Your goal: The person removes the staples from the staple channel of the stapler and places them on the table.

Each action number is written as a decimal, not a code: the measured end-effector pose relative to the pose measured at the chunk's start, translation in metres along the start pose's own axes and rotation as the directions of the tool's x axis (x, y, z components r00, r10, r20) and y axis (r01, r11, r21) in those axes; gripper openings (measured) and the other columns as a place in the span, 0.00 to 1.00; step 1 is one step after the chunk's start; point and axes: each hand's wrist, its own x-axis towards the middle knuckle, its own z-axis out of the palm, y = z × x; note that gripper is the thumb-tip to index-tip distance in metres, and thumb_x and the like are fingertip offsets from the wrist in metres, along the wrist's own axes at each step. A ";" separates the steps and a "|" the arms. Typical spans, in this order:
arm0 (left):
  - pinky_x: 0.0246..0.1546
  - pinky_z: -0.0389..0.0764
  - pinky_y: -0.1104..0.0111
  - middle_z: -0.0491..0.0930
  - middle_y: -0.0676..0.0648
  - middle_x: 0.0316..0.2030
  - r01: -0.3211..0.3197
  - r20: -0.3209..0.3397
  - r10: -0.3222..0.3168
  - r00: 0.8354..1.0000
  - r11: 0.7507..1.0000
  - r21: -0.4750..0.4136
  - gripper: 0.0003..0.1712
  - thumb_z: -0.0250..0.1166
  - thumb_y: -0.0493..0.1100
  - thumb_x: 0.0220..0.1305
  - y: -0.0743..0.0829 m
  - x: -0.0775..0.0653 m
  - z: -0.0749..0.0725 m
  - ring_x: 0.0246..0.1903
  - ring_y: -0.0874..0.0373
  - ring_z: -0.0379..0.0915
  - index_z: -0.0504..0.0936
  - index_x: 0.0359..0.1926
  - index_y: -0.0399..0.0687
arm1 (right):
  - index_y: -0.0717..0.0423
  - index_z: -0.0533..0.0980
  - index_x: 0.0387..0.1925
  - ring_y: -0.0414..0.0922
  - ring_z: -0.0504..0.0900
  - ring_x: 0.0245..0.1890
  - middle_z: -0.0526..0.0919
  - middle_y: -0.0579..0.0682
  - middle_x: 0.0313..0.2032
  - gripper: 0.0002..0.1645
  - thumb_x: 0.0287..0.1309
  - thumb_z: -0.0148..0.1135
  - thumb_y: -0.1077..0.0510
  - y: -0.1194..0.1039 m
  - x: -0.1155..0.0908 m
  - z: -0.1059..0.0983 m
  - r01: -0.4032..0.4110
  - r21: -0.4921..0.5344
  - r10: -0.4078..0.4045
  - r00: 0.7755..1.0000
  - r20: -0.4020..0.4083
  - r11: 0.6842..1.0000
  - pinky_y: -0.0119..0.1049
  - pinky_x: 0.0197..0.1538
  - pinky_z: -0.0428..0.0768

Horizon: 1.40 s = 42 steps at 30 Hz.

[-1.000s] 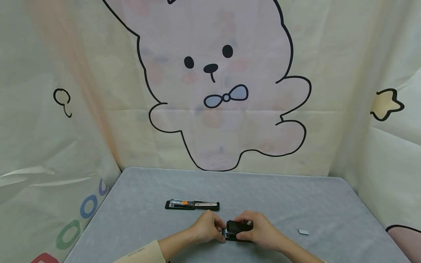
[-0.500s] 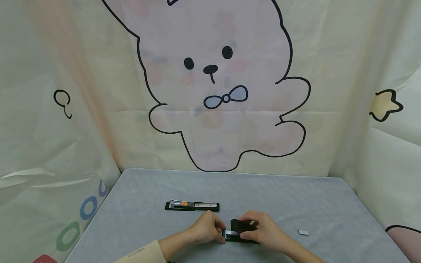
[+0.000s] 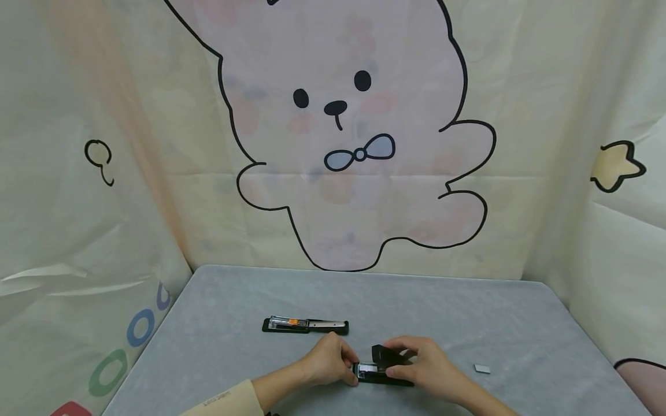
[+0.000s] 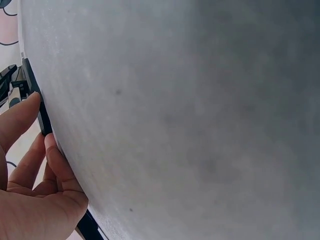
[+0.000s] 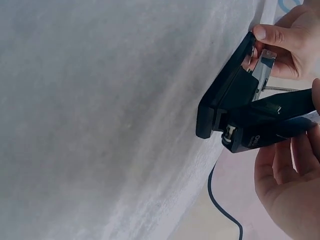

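A black stapler [image 3: 370,377] lies across the front of the table with its top arm [image 5: 272,120] swung up from its base [image 5: 222,92]. Between them, in the right wrist view, the metal staple rail [image 5: 263,72] shows. My left hand [image 3: 329,363] pinches the front end of the base between thumb and fingers; in the left wrist view the thumb lies over the base's dark edge [image 4: 44,115]. With thumb and fingers on either side, my right hand [image 3: 429,370] grips the raised arm. The right palm partly hides the stapler's rear in the head view.
Behind my left hand lies a second black stapler [image 3: 328,327], opened out flat, with a clear section and an orange patch. A small grey strip [image 3: 481,368] rests right of my right hand. Printed fabric walls [image 3: 208,231] border the grey table [image 3: 234,300].
My right hand has moved a little to the right, tilting the stapler's top arm farther back and uncovering more of its front. My left hand keeps its pinch in the same place.
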 end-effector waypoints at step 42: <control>0.22 0.66 0.72 0.80 0.51 0.19 0.022 0.018 -0.022 1.000 1.000 -0.019 0.14 0.79 0.22 0.39 0.002 -0.001 0.000 0.21 0.62 0.69 0.91 0.30 0.38 | 0.58 0.83 0.55 0.38 0.84 0.44 0.88 0.44 0.47 0.25 0.59 0.78 0.53 0.006 -0.033 -0.043 0.047 -0.086 -0.054 0.996 -0.075 0.995 0.43 0.48 0.83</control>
